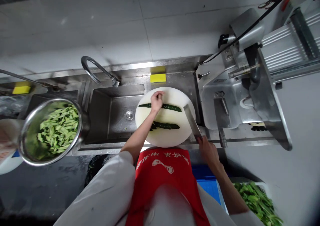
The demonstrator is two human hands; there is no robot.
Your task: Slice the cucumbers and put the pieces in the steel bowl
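Observation:
A round white cutting board [166, 137] lies across the sink's right side, with two rows of long dark green peppers on it. My left hand [156, 101] is over the upper pepper [172, 107], its fingers curled together just beyond it; whether they pinch anything is hidden. The lower row [167, 125] lies nearer me, with smaller dark pieces at its left end. My right hand [208, 150] grips the handle of a cleaver [192, 122]. Its blade slants over the board's right edge, apart from the peppers.
Left of the sink basin [120, 119] stands a steel bowl [81, 119] of cut green pieces. A curved faucet [93, 62] and a yellow sponge [158, 78] are behind. To the right are a metal slicing machine [267, 95] and another knife [222, 122]. Leafy greens [257, 202] sit low right.

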